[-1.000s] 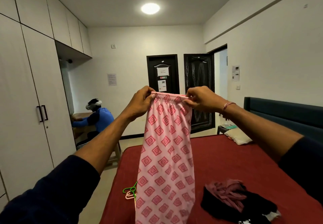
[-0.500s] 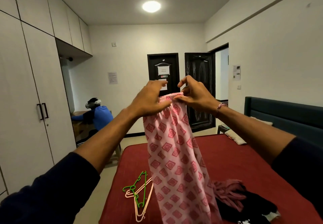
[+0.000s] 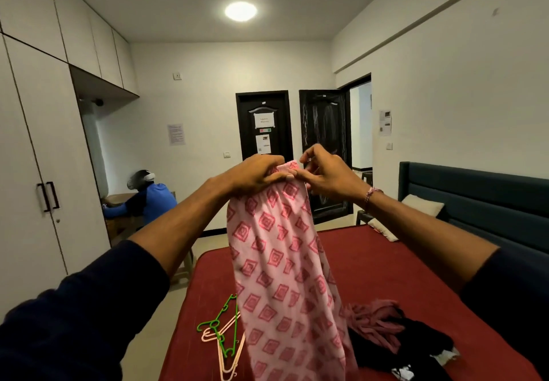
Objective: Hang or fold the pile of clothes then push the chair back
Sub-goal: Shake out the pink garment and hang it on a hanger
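Folding step: both hands raise a pink cotton garment printed with red diamonds [image 3: 279,261] by its gathered waistband. Left hand [image 3: 255,174] fingers curl over the band; right hand [image 3: 323,172] pinches it just beside them. Cloth hangs below the fingers over the red bed [image 3: 386,261]. Judged best: match the waistband edges before lowering, clear of the plastic hangers [image 3: 222,330] and dark clothes pile [image 3: 395,336] beneath.
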The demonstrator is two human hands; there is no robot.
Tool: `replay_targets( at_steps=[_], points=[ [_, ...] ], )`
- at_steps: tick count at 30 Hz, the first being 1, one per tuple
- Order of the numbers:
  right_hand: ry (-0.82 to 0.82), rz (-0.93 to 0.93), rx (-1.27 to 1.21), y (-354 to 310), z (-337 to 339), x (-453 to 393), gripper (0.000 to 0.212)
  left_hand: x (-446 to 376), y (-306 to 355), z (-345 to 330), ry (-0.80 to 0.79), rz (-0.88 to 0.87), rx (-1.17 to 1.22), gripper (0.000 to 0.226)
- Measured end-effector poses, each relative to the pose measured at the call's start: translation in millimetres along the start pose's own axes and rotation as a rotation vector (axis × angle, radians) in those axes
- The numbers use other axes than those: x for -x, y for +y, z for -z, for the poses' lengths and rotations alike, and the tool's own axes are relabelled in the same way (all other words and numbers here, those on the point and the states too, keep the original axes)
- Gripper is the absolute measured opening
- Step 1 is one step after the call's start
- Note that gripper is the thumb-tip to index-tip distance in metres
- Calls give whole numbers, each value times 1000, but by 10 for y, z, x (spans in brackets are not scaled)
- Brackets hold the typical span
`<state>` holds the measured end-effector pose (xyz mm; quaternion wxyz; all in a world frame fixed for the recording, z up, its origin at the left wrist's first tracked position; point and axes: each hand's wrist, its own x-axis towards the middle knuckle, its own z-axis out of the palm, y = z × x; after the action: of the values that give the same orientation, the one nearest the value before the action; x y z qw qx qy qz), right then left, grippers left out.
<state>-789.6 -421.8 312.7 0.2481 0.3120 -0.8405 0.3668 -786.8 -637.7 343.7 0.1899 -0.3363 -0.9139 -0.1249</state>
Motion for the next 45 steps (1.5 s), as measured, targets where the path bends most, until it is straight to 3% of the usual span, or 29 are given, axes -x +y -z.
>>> replay_targets(
  at_steps=[3,5,7,12,15,17,20,23,25,28,31,34,38,45],
  points=[
    [-68,-180,6,91,-56,149,42,-63,15,-48,-6,-36,-74,30],
    [-250,-345,-150,147,-137,291,63,-94,37,-19,8,-32,-94,28],
    [-390,-439,-282,261,-282,455,71,-120,48,31,12,-18,-86,23],
    [-415,-455,-434,490,-771,760,47,-178,103,173,36,-24,-66,14],
    [-495,-547,-487,530,-980,820,46,-238,144,279,59,-32,-90,17],
    [-529,-613,-518,552,-1090,840,56,-255,151,364,67,-35,-104,17],
    [-527,-728,-594,602,-1202,835,90,-258,137,488,85,-8,-104,26],
    [-595,-773,-930,677,-1252,819,103,-222,139,600,115,-7,-140,23],
    [-490,-790,-1213,726,-1248,778,96,-171,128,678,129,15,-147,24],
    [-151,-774,-1488,768,-1196,691,54,-73,48,771,133,53,-156,28],
    [27,-708,-1486,719,-1090,619,26,54,-79,843,164,116,-142,30],
    [120,-643,-1273,699,-944,599,35,202,-221,902,219,179,-135,30],
    [150,-576,-1132,655,-663,610,30,426,-428,953,239,260,-77,27],
    [210,-555,-1076,633,-485,524,49,698,-677,908,321,318,4,30]
  ],
)
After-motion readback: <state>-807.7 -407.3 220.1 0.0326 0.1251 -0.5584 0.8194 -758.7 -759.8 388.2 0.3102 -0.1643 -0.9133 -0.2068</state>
